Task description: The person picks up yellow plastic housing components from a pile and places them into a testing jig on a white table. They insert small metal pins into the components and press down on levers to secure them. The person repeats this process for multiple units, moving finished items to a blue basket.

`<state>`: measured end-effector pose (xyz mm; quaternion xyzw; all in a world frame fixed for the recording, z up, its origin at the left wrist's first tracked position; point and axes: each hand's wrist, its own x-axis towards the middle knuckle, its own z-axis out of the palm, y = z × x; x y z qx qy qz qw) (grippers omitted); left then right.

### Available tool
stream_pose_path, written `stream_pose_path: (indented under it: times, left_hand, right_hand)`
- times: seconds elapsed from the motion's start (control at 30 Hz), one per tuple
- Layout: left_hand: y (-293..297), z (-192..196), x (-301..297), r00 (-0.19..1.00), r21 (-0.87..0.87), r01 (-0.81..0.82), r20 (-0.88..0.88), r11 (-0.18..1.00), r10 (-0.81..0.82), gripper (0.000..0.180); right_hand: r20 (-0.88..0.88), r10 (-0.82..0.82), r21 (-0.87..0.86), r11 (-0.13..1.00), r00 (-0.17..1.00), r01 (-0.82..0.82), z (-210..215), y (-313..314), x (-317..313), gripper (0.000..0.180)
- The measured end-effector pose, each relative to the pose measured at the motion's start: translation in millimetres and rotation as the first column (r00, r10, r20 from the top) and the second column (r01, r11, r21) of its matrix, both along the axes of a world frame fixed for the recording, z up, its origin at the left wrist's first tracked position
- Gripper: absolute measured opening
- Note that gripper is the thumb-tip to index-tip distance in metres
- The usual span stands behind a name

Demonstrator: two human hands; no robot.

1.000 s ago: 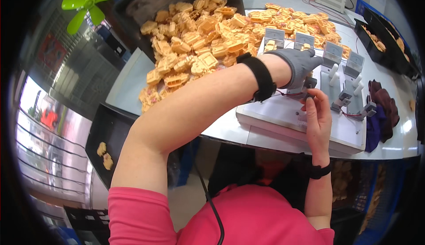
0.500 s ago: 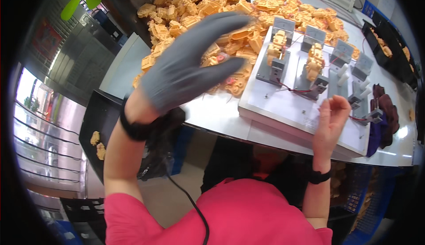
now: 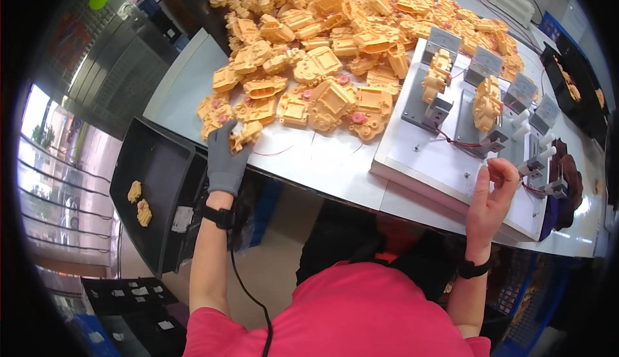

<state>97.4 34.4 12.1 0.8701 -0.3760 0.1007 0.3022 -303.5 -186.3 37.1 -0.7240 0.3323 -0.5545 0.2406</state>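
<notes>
The picking-up step appears in hand: the left hand, in a grey knit glove (image 3: 225, 158), seems to grip an orange-yellow, moulded plastic part (image 3: 247, 136) at the near-left edge of the heap of similar parts (image 3: 325, 63), while the bare right hand (image 3: 492, 196), loosely curled and seemingly holding nothing, hovers by the white, flat test board (image 3: 401, 163). Lifting probably calls for a firm pinch clear of neighbouring parts. The gripped part looks knobbly and irregular, partly hidden by fingers.
</notes>
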Motion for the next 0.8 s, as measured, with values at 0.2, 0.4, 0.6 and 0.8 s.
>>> stream_pose_path:
  times: [0.2, 0.4, 0.6, 0.8]
  left_hand:
    - [18, 4, -38, 0.996, -0.432, 0.02, -0.073, 0.902, -0.057, 0.035]
    - [-39, 92, -142, 0.571, -0.211, 0.713, -0.38, 0.669, -0.728, 0.048]
    - [-89, 103, -206, 0.395, -0.241, 0.826, -0.397, 0.51, -0.828, 0.053]
    - [-102, 96, -231, 0.298, -0.336, 0.806, -0.479, 0.487, -0.826, 0.067]
  right_hand:
    - [-0.072, 0.051, -0.143, 0.988, 0.996, -0.061, 7, -6, -4, 0.025]
    - [-0.035, 0.606, 0.161, 0.788, 0.795, -0.594, 48, 38, 4, 0.071]
    - [-0.068, 0.559, 0.311, 0.799, 0.827, -0.514, 52, 44, -22, 0.034]
    - [-0.011, 0.542, 0.381, 0.779, 0.84, -0.498, 48, 43, -53, 0.032]
